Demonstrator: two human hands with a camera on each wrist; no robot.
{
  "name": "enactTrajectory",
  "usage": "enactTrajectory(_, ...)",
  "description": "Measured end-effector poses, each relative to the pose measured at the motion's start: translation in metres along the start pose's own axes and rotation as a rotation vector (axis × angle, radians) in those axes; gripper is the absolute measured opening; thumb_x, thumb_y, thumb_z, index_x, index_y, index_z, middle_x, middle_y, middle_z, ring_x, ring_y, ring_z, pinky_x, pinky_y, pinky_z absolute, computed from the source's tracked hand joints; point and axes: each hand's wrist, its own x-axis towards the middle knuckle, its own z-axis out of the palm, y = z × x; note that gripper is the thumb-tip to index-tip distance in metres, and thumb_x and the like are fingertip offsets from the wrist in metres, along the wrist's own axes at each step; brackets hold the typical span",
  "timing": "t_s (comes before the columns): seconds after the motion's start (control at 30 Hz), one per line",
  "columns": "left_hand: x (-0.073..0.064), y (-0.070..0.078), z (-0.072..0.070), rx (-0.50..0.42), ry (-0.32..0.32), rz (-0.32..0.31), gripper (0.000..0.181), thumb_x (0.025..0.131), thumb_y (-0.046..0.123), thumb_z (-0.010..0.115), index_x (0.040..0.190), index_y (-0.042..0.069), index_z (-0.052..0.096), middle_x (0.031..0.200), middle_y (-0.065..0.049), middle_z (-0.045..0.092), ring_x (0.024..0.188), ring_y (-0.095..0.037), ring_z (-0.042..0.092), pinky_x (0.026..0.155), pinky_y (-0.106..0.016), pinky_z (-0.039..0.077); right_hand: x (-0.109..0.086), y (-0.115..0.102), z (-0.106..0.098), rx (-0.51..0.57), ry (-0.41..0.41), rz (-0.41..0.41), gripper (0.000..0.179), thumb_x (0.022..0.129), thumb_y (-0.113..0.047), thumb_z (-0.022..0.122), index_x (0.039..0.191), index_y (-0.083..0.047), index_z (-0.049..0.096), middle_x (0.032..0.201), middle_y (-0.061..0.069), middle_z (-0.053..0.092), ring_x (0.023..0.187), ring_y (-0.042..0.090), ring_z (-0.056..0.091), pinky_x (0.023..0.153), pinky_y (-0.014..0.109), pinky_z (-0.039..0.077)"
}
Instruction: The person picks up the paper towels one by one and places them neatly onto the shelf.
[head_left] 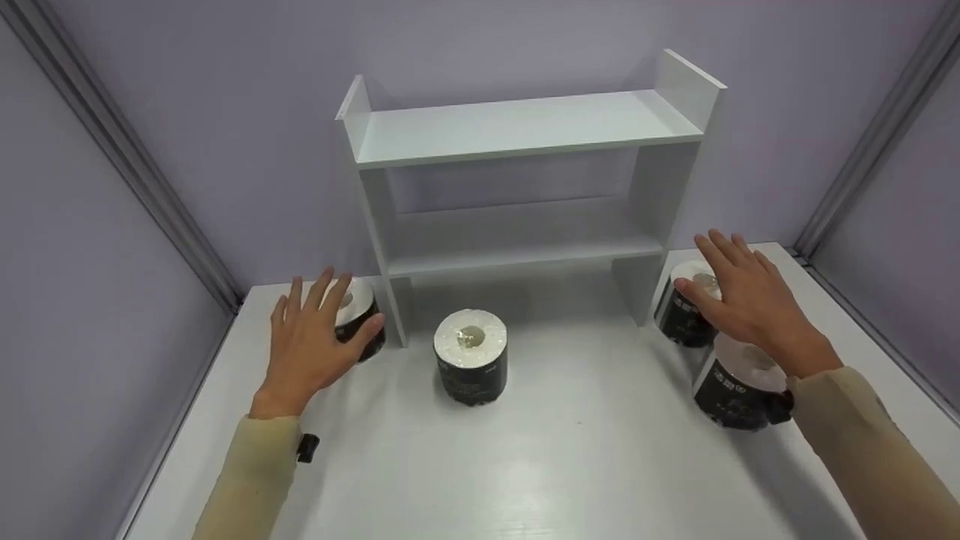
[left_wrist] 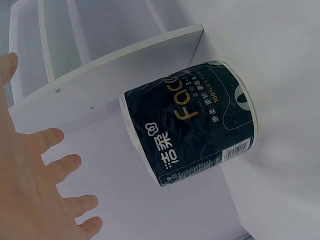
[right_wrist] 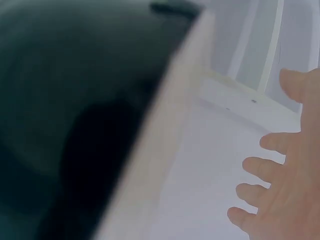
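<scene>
My left hand (head_left: 309, 341), fingers spread, hovers in front of a toilet paper roll (head_left: 371, 322) beside the shelf's left side, partly hiding it. In the left wrist view that roll (left_wrist: 192, 120) shows its dark printed wrapper, apart from the fingertips. My right hand (head_left: 750, 300) is raised with fingers extended and holds nothing. Below and behind it are two more rolls: one by the shelf's right side (head_left: 684, 319), another nearer the front (head_left: 731, 394), under the right wrist. A dark, blurred roll (right_wrist: 75, 110) fills much of the right wrist view. Another roll (head_left: 471, 356) stands upright before the shelf's middle.
A white two-board shelf (head_left: 525, 127) stands on the white table (head_left: 510, 480) against the back wall (head_left: 487, 45). Its side panels reach down to the tabletop. Grey metal frame posts (head_left: 127, 157) line the corners at left and right.
</scene>
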Motion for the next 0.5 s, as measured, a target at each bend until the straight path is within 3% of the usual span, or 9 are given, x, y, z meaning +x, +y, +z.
enactTrajectory(0.5, -0.019, 0.027, 0.006, -0.041, 0.079, 0.049, 0.086, 0.098, 0.067, 0.064, 0.166, 0.018, 0.041, 0.173, -0.012, 0.035, 0.162, -0.049, 0.017, 0.129, -0.070, 0.014, -0.002, -0.015, 0.008, 0.252, 0.023, 0.033, 0.088, 0.110, -0.051, 0.056, 0.171, -0.003, 0.014, 0.175, 0.028, 0.017, 0.158, 0.056, 0.022, 0.122, 0.078, 0.024)
